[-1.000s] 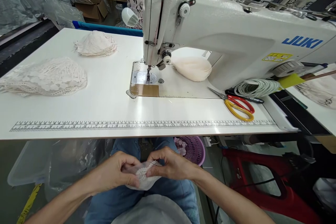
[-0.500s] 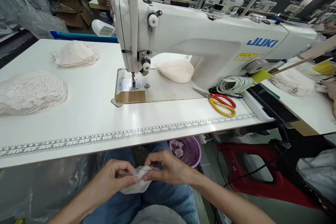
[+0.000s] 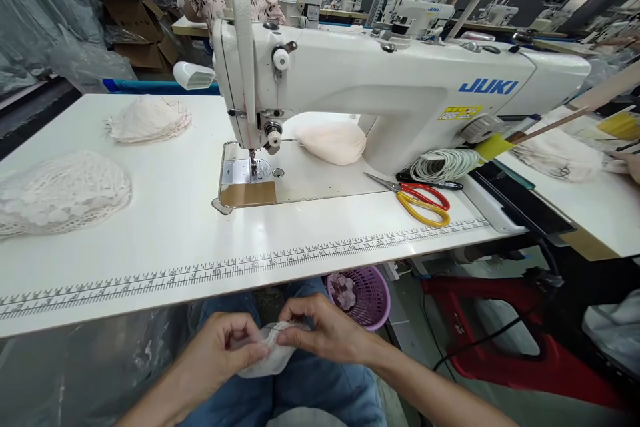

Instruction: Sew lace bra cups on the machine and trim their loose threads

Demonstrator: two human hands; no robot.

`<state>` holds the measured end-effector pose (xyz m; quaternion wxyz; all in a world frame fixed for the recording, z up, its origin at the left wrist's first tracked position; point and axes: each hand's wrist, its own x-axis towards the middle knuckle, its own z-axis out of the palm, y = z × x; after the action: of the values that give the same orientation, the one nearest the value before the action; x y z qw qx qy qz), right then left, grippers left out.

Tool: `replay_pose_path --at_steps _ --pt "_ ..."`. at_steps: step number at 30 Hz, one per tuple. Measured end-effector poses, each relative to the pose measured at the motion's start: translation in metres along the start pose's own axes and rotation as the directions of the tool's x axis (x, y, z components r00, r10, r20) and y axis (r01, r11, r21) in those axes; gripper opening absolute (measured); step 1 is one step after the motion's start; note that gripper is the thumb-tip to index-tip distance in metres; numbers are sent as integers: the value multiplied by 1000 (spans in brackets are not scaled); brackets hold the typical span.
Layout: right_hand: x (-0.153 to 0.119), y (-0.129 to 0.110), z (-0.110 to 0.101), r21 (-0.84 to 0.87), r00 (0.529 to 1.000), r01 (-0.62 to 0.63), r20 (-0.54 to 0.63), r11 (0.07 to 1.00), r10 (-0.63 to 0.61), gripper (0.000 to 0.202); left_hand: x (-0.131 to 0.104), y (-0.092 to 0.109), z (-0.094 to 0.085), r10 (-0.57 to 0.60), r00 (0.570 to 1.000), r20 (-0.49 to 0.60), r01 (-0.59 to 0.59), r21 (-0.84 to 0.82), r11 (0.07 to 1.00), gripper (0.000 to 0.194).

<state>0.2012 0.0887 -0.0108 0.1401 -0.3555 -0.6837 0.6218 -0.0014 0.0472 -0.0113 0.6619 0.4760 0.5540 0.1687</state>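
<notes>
Over my lap, below the table edge, a small white fabric piece [image 3: 267, 361] with a lacy upper edge is pinched between both hands. My left hand [image 3: 227, 347] grips its left side between thumb and fingers. On the other side, my right hand [image 3: 320, 330] pinches the top edge, thumb against bent forefinger. The lower part of the cloth hangs rounded and loose. Above them on the table stands a white sewing machine [image 3: 400, 80], its needle and presser foot [image 3: 253, 163] over the metal plate with no cloth beneath.
Stacks of lace pieces [image 3: 65, 193] and pale fabric pieces [image 3: 150, 120] lie at left. A cream cup-shaped piece [image 3: 333, 143] rests under the machine arm. Scissors [image 3: 420, 203] and a cord coil [image 3: 443, 165] sit at right. A purple basket [image 3: 377, 307] and red stool [image 3: 530, 360] stand below.
The view has tilted up slightly, so the table and machine appear lower. Both hands stay on the fabric piece, with only small finger shifts along its edge.
</notes>
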Motion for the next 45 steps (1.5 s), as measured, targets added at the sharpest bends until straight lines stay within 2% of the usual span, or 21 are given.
replay_pose_path --at_steps 4,12,20,26,33,38,42,45 --pt "0 -1 3 -39 999 12 -31 999 -14 14 -2 -3 0 1 1000 -3 -1 -13 1000 36" --pt "2 -4 3 0 999 28 27 1000 -28 16 -4 -6 -3 2 1000 6 -2 -23 1000 34" --pt "2 -4 6 38 998 17 60 999 -19 17 -9 -14 -2 5 1000 11 -3 -105 994 31" --pt "5 -1 9 39 997 3 76 999 -6 21 -12 -9 0 -6 1000 4 6 -99 995 30" --pt "11 -6 10 109 985 -33 171 994 14 31 -18 -2 -4 -45 998 52 50 -110 993 28" --pt "12 -2 5 239 972 -130 222 962 77 29 -23 -10 -11 -73 980 185 117 -242 963 28" --pt "11 3 5 242 952 -136 299 961 60 27 -25 -10 -13 -95 974 204 134 -189 973 28" --pt "12 4 9 232 952 -136 300 963 62 28 -25 -10 -14 -80 976 202 113 -155 981 27"
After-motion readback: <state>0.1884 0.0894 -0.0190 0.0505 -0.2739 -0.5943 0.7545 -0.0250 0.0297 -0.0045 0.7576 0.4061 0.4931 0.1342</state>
